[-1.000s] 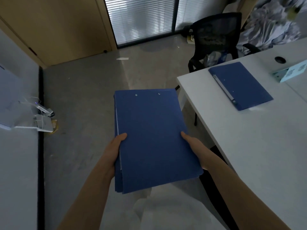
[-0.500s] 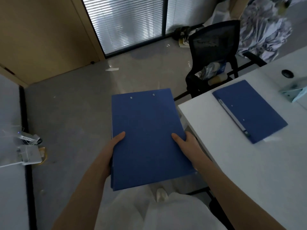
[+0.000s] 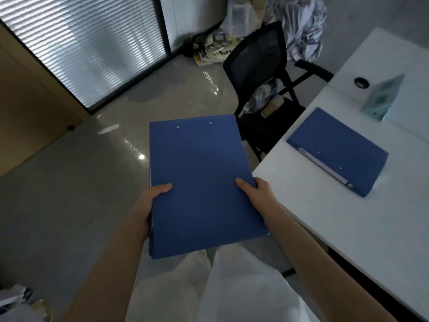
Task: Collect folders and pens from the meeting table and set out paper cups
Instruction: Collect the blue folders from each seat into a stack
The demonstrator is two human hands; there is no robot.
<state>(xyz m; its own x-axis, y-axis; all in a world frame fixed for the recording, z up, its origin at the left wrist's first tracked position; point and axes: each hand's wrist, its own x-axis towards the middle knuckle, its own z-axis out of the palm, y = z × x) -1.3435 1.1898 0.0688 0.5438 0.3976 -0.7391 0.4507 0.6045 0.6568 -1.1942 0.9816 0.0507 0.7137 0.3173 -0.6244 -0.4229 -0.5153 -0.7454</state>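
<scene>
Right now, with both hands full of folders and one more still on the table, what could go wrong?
1. Both the left hand and right hand grip the folder stack only at its near edges; freeing one hand may let it tip or slide apart.
2. The folder on the table lies near the table's corner and could get knocked off.
3. The black chair stands close beside that corner and may snag a leg.

Fingers of both hands hide under the folder stack (image 3: 204, 182) (thumbs show).
</scene>
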